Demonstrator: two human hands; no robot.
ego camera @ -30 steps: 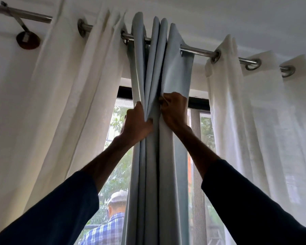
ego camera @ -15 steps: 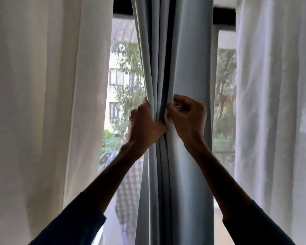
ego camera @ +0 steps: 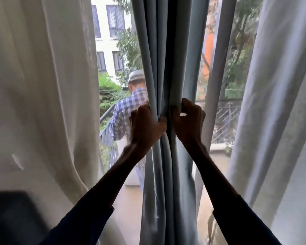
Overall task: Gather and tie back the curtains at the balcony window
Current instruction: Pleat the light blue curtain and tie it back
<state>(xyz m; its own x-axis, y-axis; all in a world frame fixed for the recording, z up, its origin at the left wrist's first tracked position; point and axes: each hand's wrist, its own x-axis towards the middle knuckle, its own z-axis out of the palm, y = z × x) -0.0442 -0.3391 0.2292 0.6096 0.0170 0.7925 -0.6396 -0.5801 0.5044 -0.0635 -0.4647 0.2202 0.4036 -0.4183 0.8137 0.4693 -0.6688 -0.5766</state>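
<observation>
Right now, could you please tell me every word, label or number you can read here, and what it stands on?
None can be read: no writing shows on the grey-blue curtain, the cream curtain, the building outside, or the checked shirt on the balcony.

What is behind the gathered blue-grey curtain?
Beyond the blue-grey curtain, a person in a checked shirt shows at its left edge, a railing at its right. It hides part of that person.

Three curtains: one grey-blue curtain (ego camera: 166,50), one cream curtain (ego camera: 42,85) left of it, one pale curtain (ego camera: 281,103) right of it. Two hands grip it: left hand (ego camera: 147,126), right hand (ego camera: 187,122). One person (ego camera: 129,110) beyond it. One dark shape (ego camera: 12,218), perhaps furniture, lower left of it.
</observation>
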